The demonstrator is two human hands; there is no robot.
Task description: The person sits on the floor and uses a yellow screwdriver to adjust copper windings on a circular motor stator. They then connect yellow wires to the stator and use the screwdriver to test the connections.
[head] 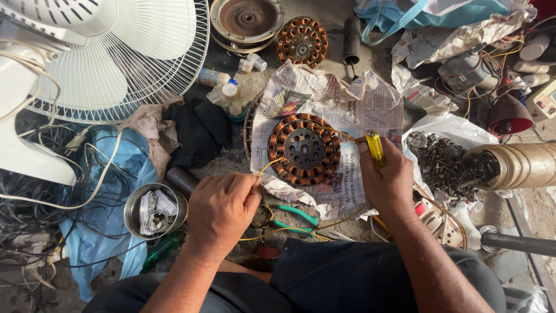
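Note:
A round copper-wound fan stator (304,149) lies on crumpled newspaper (347,110) in the middle. My left hand (223,208) is closed below and left of it, pinching a thin yellow wire (270,166) that runs up to the stator's edge. My right hand (389,174) is just right of the stator, gripping a tool with a clear yellow handle (375,145); its tip is hidden by my fingers. More yellow wire loops across my lap, near green-handled pliers (296,215).
A white table fan (110,52) lies at upper left beside tangled cables (35,214). A second stator (302,42) and a rusty rotor housing (247,20) sit at the top. A bag of screws (446,165), a brown jar (518,165) and a metal tin (155,211) are nearby.

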